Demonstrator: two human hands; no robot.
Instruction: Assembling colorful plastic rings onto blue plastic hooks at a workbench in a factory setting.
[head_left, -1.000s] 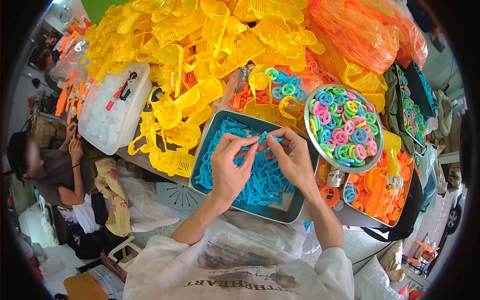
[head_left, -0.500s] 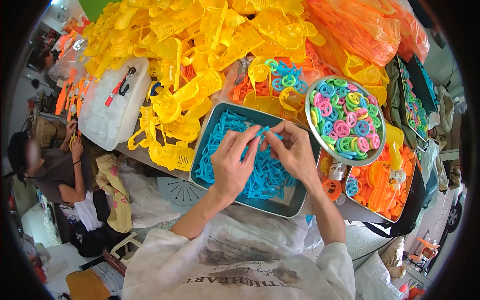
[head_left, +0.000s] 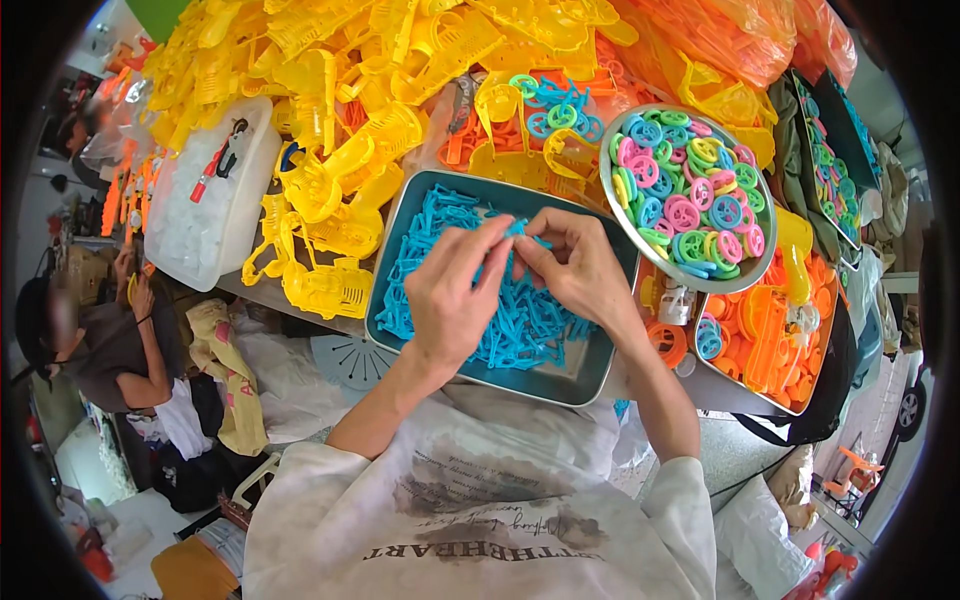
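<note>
Both of my hands meet above a rectangular metal tray (head_left: 590, 385) heaped with thin blue plastic pieces (head_left: 435, 225). The fingertips of my left hand (head_left: 452, 295) are pinched around a small blue plastic piece (head_left: 516, 228). On its other side, the thumb and fingers of my right hand (head_left: 575, 265) close on that same piece. Fingers cover most of it, so its full shape is hidden; a short blue end shows between the two hands.
Yellow plastic shells (head_left: 330, 190) pile up behind and left of the tray. A round metal bowl (head_left: 607, 190) of colourful small wheels stands at right, above a tray of orange parts (head_left: 800, 385). A white tub (head_left: 200, 215) holds red-handled cutters. Another person (head_left: 120, 340) sits at far left.
The whole view has shifted, so tray, bowl and piles sit higher in the picture. My hands stay together over the tray, still pinching the blue piece, with fingers slightly turned.
</note>
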